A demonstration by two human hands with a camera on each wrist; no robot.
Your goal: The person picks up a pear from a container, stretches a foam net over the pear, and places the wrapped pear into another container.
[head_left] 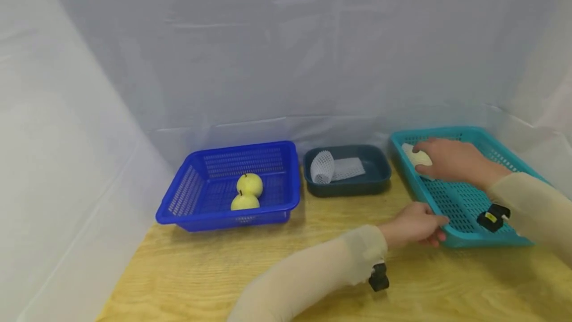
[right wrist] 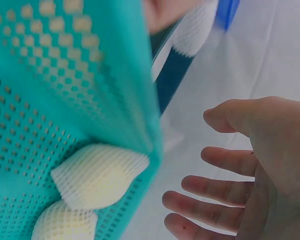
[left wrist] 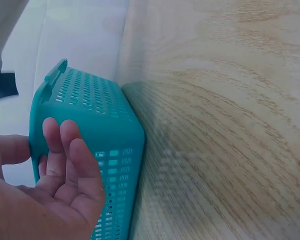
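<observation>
My left hand [head_left: 415, 225] grips the near left corner of a teal basket [head_left: 451, 240], thumb over the rim and fingers against the outer wall in the left wrist view. My right hand [head_left: 456, 160] reaches over the basket's far left part. Its fingers [right wrist: 210, 210] are spread and loosely bent in the right wrist view, with nothing between them and the thumb. Two pale yellow pears in white foam nets lie in the basket, one pear [right wrist: 102, 175] by the corner and another pear [right wrist: 65, 225] beside it. In the head view my right hand partly hides them.
A dark green tray [head_left: 348, 190] holds foam nets [head_left: 322, 167]. To its left, a blue basket [head_left: 228, 221] contains two bare yellow pears [head_left: 250, 185]. All stand on a wooden table [head_left: 187, 282] against white sheeting [head_left: 286, 63] at the back and sides.
</observation>
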